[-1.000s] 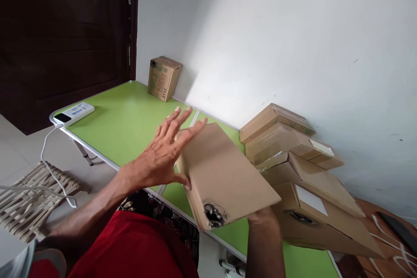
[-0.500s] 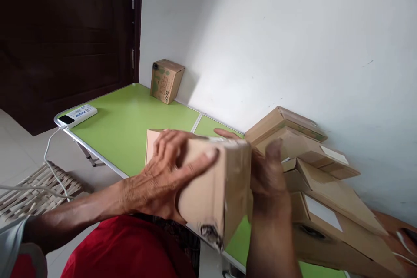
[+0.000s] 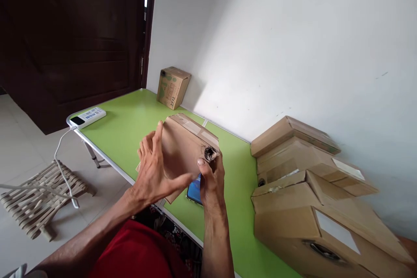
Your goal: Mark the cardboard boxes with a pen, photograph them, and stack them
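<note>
A small brown cardboard box point(image 3: 182, 147) is held tilted above the green table point(image 3: 239, 182). One corner of it has a dark, torn hole, and clear tape runs along its upper side. My left hand point(image 3: 154, 165) grips its left side, thumb stretched across the near face and fingers on the edge. At the damaged right corner, my right hand point(image 3: 211, 178) holds the box with its thumb in front and its fingers behind. Partly hidden below the box lies a phone point(image 3: 194, 191) with a lit blue screen.
Several cardboard boxes point(image 3: 286, 208) are stacked at the right against the wall. Another box point(image 3: 173, 88) marked with handwriting stands at the far back. A white device point(image 3: 91, 117) with a cable lies on the left table corner. A woven stool point(image 3: 45, 195) stands on the floor.
The box has been turned, so its taped side and torn corner now face up and right. Both hands have shifted their hold, the right moving left. The phone has come into view.
</note>
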Tool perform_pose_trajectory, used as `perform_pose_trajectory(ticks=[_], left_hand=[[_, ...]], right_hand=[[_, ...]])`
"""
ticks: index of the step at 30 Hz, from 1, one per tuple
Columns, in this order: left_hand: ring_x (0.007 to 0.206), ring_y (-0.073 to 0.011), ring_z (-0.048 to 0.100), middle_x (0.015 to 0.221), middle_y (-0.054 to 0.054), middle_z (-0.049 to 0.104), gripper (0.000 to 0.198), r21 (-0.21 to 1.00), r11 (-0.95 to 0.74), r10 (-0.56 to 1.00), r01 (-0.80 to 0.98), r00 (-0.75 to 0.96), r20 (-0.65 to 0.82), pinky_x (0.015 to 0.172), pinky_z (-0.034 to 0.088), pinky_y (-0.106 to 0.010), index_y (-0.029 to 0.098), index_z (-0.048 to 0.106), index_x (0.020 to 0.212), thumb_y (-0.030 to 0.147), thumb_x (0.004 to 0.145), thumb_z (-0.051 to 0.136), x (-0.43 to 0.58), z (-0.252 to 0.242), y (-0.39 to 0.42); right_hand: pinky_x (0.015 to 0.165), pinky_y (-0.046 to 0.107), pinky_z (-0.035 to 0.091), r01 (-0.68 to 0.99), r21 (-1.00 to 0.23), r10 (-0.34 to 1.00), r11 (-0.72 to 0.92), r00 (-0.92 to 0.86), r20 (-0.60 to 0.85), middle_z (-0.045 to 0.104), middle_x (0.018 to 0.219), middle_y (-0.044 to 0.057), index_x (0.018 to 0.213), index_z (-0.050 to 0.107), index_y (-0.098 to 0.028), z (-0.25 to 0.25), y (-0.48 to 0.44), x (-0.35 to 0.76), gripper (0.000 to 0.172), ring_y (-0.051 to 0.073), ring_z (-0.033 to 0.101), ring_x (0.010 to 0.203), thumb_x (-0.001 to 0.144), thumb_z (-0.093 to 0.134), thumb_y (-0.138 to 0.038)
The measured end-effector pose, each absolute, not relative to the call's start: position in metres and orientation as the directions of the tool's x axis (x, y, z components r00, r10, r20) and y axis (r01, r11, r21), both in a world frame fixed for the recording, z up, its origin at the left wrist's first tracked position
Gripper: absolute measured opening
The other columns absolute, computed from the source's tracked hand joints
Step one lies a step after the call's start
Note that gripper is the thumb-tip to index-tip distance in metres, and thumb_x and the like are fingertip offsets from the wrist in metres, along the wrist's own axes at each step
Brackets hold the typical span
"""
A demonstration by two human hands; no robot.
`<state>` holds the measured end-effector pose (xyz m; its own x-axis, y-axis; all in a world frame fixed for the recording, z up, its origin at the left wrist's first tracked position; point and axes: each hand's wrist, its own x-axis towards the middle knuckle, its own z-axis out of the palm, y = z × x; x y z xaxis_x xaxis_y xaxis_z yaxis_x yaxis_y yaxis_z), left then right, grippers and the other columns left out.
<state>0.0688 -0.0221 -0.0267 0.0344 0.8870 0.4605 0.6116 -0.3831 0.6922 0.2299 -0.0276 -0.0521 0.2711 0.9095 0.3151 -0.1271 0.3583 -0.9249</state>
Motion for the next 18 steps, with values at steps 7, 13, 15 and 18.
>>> perform_pose_trajectory(ticks=[7, 13, 15, 18], left_hand=[[0.113, -0.0299, 0.06, 0.12, -0.01, 0.058, 0.077, 0.777, -0.302, 0.919, 0.552, -0.049, 0.392, 0.104, 0.05, -0.047, 0.023, 0.053, 0.147, 0.059, 0.083, 0.076, 0.054, -0.022, 0.027], [0.135, -0.0341, 0.053, 0.14, -0.014, 0.056, 0.089, 0.774, -0.343, 0.891, 0.532, -0.078, 0.448, 0.112, 0.046, -0.05, 0.023, 0.043, 0.152, 0.053, 0.078, 0.083, 0.061, -0.023, 0.038], [0.134, -0.0342, 0.053, 0.139, -0.013, 0.055, 0.09, 0.769, -0.355, 0.886, 0.531, -0.072, 0.459, 0.113, 0.046, -0.051, 0.024, 0.043, 0.153, 0.055, 0.078, 0.083, 0.064, -0.023, 0.034], [0.133, -0.0351, 0.052, 0.138, -0.013, 0.052, 0.092, 0.766, -0.341, 0.883, 0.546, -0.093, 0.459, 0.114, 0.044, -0.055, 0.025, 0.044, 0.151, 0.059, 0.075, 0.083, 0.065, -0.022, 0.027]], right_hand=[[0.115, 0.052, 0.043, -0.201, -0.945, 0.956, 0.26, 0.189, 0.223, 0.069, 0.137, 0.007, 0.139, 0.062, -0.027, -0.068, -0.007, 0.228, 0.066, 0.032, 0.058, 0.136, 0.079, 0.078, -0.049], [0.117, 0.054, 0.041, -0.196, -0.943, 0.954, 0.268, 0.193, 0.23, 0.066, 0.142, 0.007, 0.142, 0.061, -0.027, -0.062, 0.003, 0.218, 0.063, 0.031, 0.055, 0.138, 0.085, 0.074, -0.05], [0.119, 0.053, 0.039, -0.212, -0.934, 0.941, 0.287, 0.243, 0.234, 0.065, 0.143, 0.007, 0.148, 0.056, -0.028, -0.06, 0.004, 0.211, 0.064, 0.029, 0.056, 0.138, 0.09, 0.069, -0.052], [0.119, 0.051, 0.04, -0.194, -0.941, 0.932, 0.278, 0.29, 0.216, 0.061, 0.149, 0.008, 0.153, 0.052, -0.027, -0.06, 0.001, 0.203, 0.067, 0.03, 0.054, 0.14, 0.093, 0.065, -0.054]])
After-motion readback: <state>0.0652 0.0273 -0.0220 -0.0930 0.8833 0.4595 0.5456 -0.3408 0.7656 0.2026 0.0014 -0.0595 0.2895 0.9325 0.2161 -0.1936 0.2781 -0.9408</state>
